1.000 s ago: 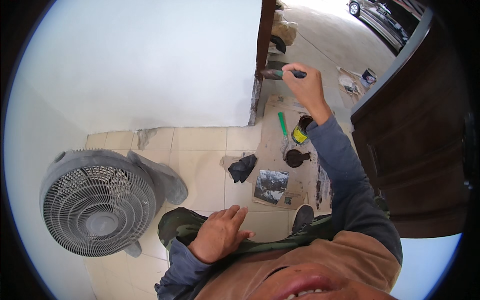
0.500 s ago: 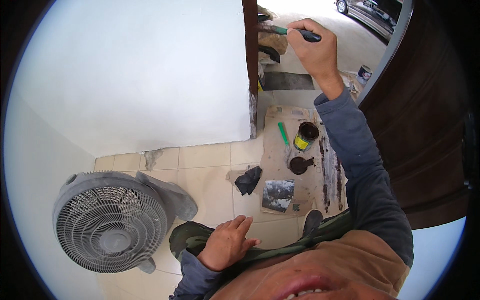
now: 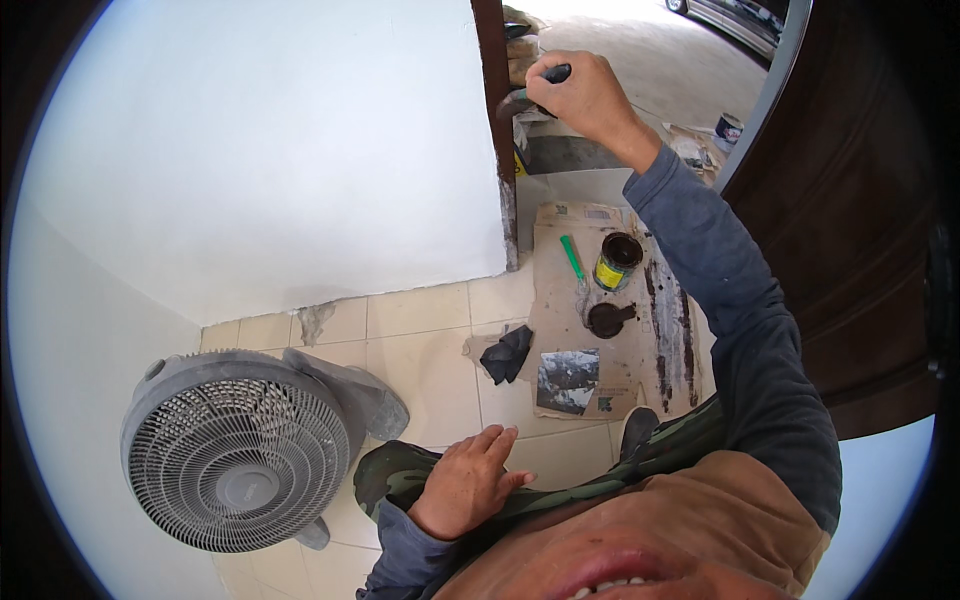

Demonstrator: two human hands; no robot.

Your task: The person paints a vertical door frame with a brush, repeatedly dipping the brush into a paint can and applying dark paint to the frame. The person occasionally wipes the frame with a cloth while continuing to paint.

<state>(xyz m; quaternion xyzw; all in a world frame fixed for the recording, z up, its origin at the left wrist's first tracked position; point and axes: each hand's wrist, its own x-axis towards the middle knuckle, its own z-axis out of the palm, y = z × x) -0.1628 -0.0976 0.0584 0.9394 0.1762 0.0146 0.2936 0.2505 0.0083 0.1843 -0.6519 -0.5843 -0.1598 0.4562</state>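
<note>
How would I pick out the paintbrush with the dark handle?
Find the big white wall, then the upright dark brown trim on its right edge. Beside that trim, the right hand grips the dark-handled paintbrush. Unlike the green-handled tool lying on brown cardboard below, it is held up.

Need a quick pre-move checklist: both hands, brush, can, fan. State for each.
1. Right hand gripping the brush: ok.
2. Left hand free: ok, empty, fingers loosely extended.
3. Brush tip touching the dark brown frame: cannot tell; they overlap in view.
4. Can upright on the cardboard: ok, open at the top.
5. Fill level in the can: cannot tell.
6. Fan clear of the cardboard: ok, apart on the tiles.
</note>
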